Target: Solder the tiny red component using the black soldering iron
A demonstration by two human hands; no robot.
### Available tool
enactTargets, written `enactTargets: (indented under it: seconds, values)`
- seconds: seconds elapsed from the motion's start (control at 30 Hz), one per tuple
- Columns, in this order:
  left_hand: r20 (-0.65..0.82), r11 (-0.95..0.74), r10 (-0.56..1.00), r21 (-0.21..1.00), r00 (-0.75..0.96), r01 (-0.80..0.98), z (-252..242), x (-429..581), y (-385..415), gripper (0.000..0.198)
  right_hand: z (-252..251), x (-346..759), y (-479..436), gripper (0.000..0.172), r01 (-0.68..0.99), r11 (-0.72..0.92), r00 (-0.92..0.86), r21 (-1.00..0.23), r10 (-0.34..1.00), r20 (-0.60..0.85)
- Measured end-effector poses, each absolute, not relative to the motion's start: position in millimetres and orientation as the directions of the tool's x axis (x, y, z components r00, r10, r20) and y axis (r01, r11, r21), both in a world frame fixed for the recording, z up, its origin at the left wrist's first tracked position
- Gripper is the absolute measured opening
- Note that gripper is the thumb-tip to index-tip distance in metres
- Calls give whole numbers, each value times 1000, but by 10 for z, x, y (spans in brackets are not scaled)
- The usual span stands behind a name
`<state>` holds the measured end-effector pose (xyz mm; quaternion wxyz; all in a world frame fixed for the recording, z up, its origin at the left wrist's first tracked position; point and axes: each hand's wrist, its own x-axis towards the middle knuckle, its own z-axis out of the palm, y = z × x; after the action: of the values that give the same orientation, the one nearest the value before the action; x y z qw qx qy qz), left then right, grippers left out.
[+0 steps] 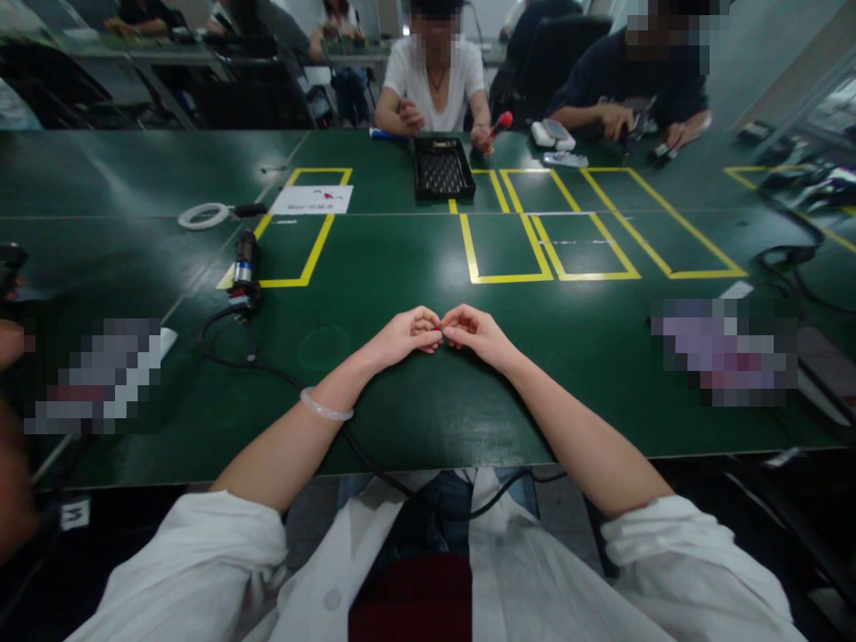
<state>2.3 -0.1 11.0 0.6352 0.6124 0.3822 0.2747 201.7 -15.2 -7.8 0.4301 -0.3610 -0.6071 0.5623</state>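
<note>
My left hand (411,333) and my right hand (478,333) meet above the green table, fingertips nearly touching. Both are closed in a pinch, thumb against fingers. A small red piece (437,328) shows at the left fingertips, right where the two hands come together; it is too small to name. Whatever the right fingers pinch is mostly hidden behind them. A pale bangle circles my left wrist.
Yellow tape outlines mark the green table (394,259). A black tray (444,168) stands before a person opposite. Left are a white card (313,199), a black cylindrical device (245,263) and its cable, running under my left arm. Blurred-out objects lie at both sides.
</note>
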Motion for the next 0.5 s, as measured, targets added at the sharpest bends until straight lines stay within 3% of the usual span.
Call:
enactTargets:
  seconds: [0.2, 0.5]
  values:
    - [-30, -74, 860, 980, 510, 183, 106, 32, 2, 32, -110, 2030, -135, 33, 32, 198, -357, -980, 918, 174]
    - [30, -201, 847, 942, 531, 268, 84, 18, 1, 31, -99, 2073, -161, 22, 261, 351, -392, -899, 890, 234]
